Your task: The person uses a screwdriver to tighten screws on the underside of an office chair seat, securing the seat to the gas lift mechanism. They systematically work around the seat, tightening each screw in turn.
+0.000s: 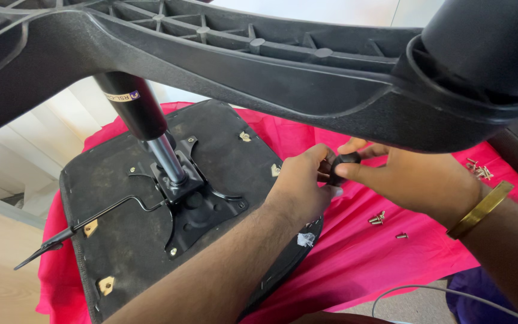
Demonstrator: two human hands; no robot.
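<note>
Two hands meet on one small black knob, just off the seat's right edge.
Left hand (300, 183) and right hand (403, 177) pinch the black knob (342, 165) between fingertips; the upturned seat (121, 180) lies flat on the pink cloth (361, 264), its underside exposed.

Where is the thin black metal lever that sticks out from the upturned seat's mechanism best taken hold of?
Probably at its free pointed end: take the thin black metal lever near the tip, past the edge of the black upturned seat base, coming from the left. There it hangs clear of the seat, while its inner end sits close under the silver gas cylinder.
</note>
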